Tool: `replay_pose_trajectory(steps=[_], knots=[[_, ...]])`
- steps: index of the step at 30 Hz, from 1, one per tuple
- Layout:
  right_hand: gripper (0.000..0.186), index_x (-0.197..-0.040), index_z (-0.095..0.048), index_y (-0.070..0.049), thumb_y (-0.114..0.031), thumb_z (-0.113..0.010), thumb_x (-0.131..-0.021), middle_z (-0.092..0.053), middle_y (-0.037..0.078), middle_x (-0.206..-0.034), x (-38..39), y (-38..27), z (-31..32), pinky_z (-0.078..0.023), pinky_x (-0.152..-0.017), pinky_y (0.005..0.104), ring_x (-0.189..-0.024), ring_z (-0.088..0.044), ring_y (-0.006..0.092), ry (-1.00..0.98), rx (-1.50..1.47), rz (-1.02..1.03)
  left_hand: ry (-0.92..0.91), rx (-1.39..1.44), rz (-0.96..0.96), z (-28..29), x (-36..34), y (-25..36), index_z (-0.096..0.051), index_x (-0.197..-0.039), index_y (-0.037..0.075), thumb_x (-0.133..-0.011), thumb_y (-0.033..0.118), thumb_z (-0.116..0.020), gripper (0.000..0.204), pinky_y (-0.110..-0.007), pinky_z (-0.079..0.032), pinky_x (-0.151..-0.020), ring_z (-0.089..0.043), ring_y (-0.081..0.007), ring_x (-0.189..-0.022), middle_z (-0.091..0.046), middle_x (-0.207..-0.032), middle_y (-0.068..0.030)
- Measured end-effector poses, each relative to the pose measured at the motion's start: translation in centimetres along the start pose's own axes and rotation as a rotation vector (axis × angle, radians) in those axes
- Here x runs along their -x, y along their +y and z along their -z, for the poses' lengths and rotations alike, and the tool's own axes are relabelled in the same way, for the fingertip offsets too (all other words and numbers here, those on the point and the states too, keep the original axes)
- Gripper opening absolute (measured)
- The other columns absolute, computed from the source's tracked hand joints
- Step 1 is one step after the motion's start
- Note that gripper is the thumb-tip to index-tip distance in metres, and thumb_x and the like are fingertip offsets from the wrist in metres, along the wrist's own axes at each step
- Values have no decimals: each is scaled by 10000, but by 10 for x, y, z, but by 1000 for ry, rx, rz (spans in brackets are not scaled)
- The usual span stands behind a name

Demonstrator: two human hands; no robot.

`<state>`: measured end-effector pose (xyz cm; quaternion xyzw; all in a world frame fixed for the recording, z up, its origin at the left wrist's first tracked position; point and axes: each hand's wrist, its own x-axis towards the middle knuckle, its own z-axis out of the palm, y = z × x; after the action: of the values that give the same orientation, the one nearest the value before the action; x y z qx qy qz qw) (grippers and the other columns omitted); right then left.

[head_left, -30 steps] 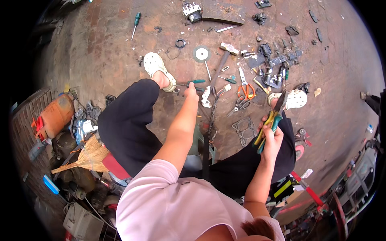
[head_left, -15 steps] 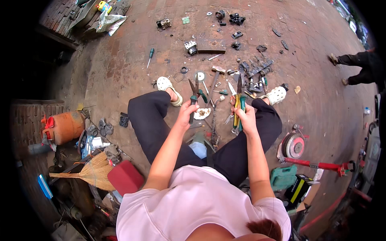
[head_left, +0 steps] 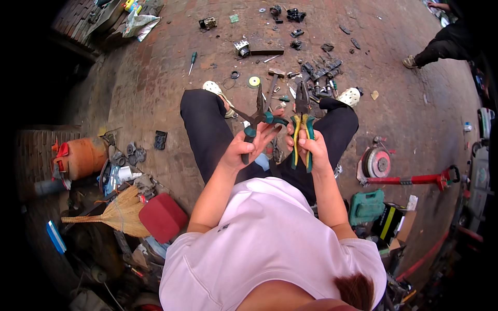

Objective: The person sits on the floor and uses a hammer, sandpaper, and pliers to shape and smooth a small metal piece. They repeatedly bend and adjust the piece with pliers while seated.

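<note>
Two are held: spread pliers (head_left: 258, 120), left hand (head_left: 241, 148); yellow-green pliers (head_left: 302, 109), right hand (head_left: 317, 149).

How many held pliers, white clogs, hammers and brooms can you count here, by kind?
Held pliers: 2 (green-and-black pair in the left hand, yellow-and-green pair in the right hand)
White clogs: 2 (left clog, right clog)
Hammer: 1
Broom: 1
Total: 6
</note>
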<state>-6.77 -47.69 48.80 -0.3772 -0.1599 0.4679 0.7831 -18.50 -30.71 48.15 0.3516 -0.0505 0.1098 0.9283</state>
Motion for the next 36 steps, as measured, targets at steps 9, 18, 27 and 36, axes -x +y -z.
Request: replay_pose_trajectory(steps=[9, 18, 27, 36], knots=[[270, -642, -451, -70, -162, -641, -810, -437, 135, -1105, 17, -13, -37, -433, -748, 323, -888, -479, 208, 9, 75, 103, -77, 57, -28, -15, -7, 23, -523, -545, 139, -794, 362, -684, 371, -580, -141, -1184, -298, -380, -1431, -413, -1488, -162], [295, -630, -424, -118, -232, -658, -769, -436, 113, -1125, 15, -1, -66, -395, -677, 263, -815, -458, 170, 148, 212, 69, 91, 329, -20, -3, 16, 14, -547, -831, 89, -974, 240, -545, 207, -399, -451, -988, -575, -229, -1092, -545, -1139, -94], [299, -610, -390, -131, -193, -640, -763, -381, 110, -1150, -12, -4, -80, -357, -706, 283, -848, -413, 177, 88, 327, 112, 350, -346, -103, 14, 51, 31, -655, -983, -14, -892, 217, -720, 256, -309, -454, -892, -553, -186, -1084, -576, -1132, -70], [294, -645, -349, -112, -225, -591, -769, -380, 103, -1150, -57, -67, -103, -350, -761, 296, -863, -396, 183, -2, 559, 287, 417, -376, 88, 5, 57, 21, -667, -901, -18, -804, 326, -765, 371, -352, -387, -1000, -481, -284, -1187, -500, -1250, -160]])
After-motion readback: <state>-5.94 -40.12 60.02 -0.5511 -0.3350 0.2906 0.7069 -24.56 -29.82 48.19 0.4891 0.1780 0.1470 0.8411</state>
